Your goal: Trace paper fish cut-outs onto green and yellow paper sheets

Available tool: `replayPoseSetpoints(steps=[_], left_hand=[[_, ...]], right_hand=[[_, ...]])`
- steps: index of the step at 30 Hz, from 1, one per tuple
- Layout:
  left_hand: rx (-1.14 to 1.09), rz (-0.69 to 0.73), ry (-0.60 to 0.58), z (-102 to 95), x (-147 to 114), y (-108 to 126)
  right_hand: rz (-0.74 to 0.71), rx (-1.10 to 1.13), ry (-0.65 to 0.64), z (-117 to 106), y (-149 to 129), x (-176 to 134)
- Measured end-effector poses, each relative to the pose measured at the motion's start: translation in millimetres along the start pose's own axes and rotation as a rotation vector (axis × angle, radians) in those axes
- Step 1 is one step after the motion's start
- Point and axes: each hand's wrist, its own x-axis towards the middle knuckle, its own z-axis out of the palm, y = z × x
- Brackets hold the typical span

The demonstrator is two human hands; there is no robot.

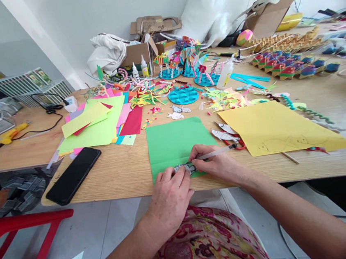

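Pen [217,153] at a pale cutout [192,168] on the near edge of a green sheet [177,141].
The person's left hand [172,197] presses the cutout flat, fingers together; the right hand [216,165] pinches the pen. A black phone [74,175] lies left; just right, white paper fish [224,135] overlap red-handled scissors [241,143], beside a yellow sheet [277,124] bearing drawn fish outlines. Farther off come stacked colored papers [97,131], a blue disc [183,96] and a glue bottle [144,68], its label too small to read, before a cardboard box [136,56].
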Motion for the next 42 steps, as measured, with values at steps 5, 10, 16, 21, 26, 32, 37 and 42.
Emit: replayPoseSetpoints(steps=[5, 10, 16, 21, 26, 32, 37, 42], left_hand=[[-0.001, -0.001, 0.0, 0.5, 0.0, 0.7], [-0.004, -0.004, -0.007, 0.1, -0.2, 0.2], [-0.012, -0.003, 0.002, -0.1, 0.1, -0.7], [-0.009, -0.002, -0.015, -0.1, 1.4, -1.3], [-0.005, -0.002, -0.015, 0.6, 1.4, -0.9], [0.001, -0.001, -0.013, 1.4, 0.9, -0.4], [-0.017, -0.003, -0.01, 1.6, 0.6, 0.2], [0.002, -0.003, -0.012, 0.5, 1.0, 0.4]], right_hand=[[-0.017, -0.04, 0.032, 1.5, -0.1, -0.2], [-0.002, -0.046, 0.009, 0.6, -0.1, -0.9], [0.006, -0.013, -0.015, -0.1, -1.3, 0.2], [-0.011, -0.061, -0.004, -0.4, -0.8, -0.1], [-0.036, -0.075, 0.027, 0.2, 1.8, -0.8], [-0.035, -0.083, 0.05, 0.3, 2.5, -1.1], [-0.033, -0.077, 0.048, -0.3, 1.4, -2.6], [-0.031, -0.093, 0.051, 0.0, 3.1, -4.1]])
